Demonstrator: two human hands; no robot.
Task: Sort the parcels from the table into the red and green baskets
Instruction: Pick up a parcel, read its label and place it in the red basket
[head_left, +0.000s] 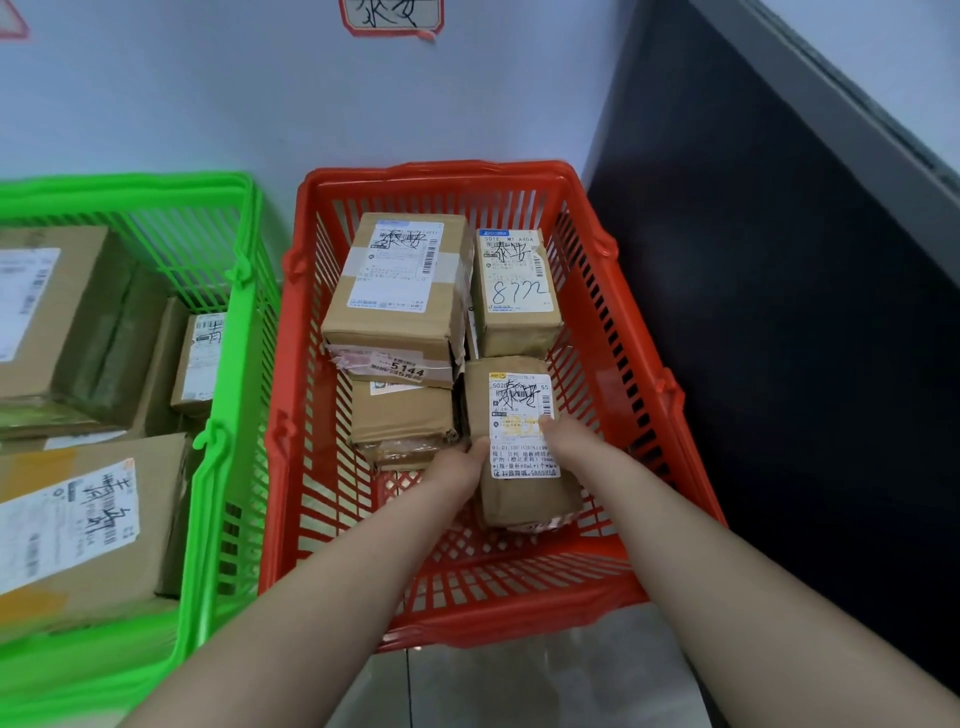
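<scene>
Head camera looked down into the red basket (457, 631), where both hands held one brown parcel (519, 501) at the basket's near right corner. The left hand (457, 462) gripped the parcel's left edge, and the right hand (566, 436) grasped the right edge with its thumb laid across the white label; the fingers beneath were hidden. A grip on both sides probably kept the parcel level and label-up while it was set into the last free gap. It lay just in front of the box marked 8772 (517, 291) and beside a small box (400, 415), with a larger box (400, 280) stacked behind that. Whether it already rested on the basket floor could not be told. Its handwritten mark looked like those on its neighbours and like the wall sign (392, 15) above, which likely explained the choice of basket. The green basket (244, 270) stood touching or just beside the red one on the left, holding boxes (67, 519) with a different scrawl. No table was in view, so the parcels left to sort could not be judged.
</scene>
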